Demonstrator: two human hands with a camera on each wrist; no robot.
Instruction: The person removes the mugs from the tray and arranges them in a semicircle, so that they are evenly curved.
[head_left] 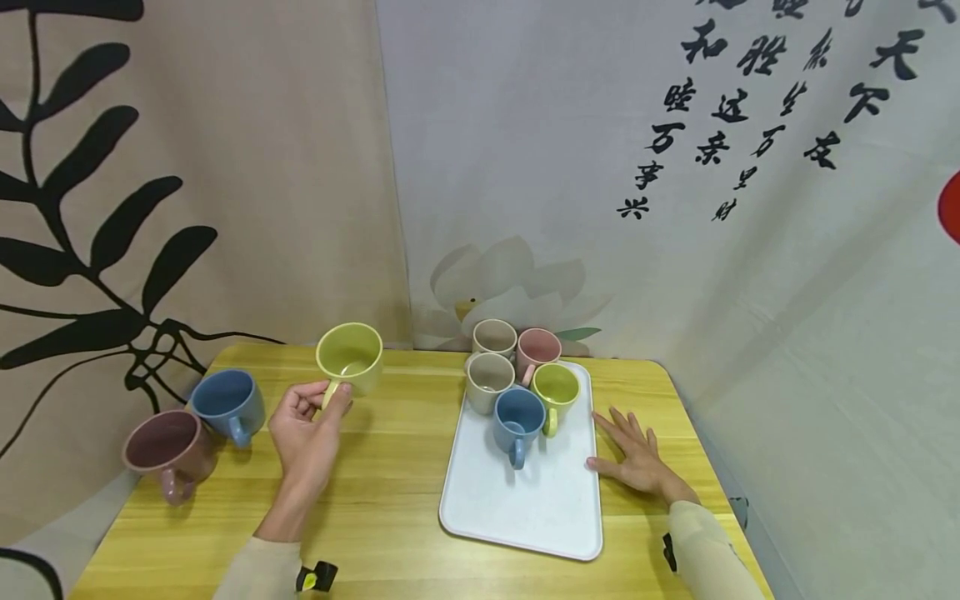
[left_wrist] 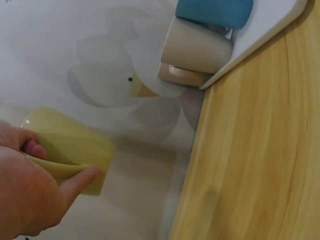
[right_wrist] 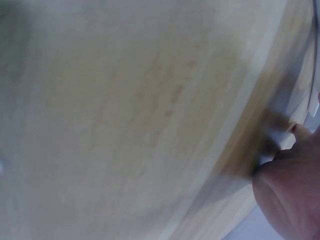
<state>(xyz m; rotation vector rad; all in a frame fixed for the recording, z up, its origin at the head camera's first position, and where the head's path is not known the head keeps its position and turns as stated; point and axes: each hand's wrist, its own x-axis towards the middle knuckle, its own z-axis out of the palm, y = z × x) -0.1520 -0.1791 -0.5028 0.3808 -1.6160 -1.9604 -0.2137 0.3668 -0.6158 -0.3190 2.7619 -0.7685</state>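
My left hand [head_left: 311, 425] grips a yellow-green mug [head_left: 360, 358] by its handle. The mug is held above the table, mouth tilted toward the head camera; in the left wrist view the same mug [left_wrist: 75, 145] has fingers and thumb around its handle. At the right edge of the white tray [head_left: 555, 508], my right hand [head_left: 637, 458] lies with fingers spread, fingertips at the rim. Toward the tray's back, a blue mug [head_left: 519, 421], a second yellow-green mug [head_left: 566, 396], a pink mug [head_left: 538, 348], a front beige mug [head_left: 480, 392] and a rear beige mug [head_left: 495, 333] stand close together.
On the table's left side are another blue mug [head_left: 243, 408] and a mauve mug [head_left: 183, 458], close beside each other. The wooden table [head_left: 390, 500] meets a printed cloth backdrop [head_left: 525, 167] behind. The right wrist view is mostly blurred.
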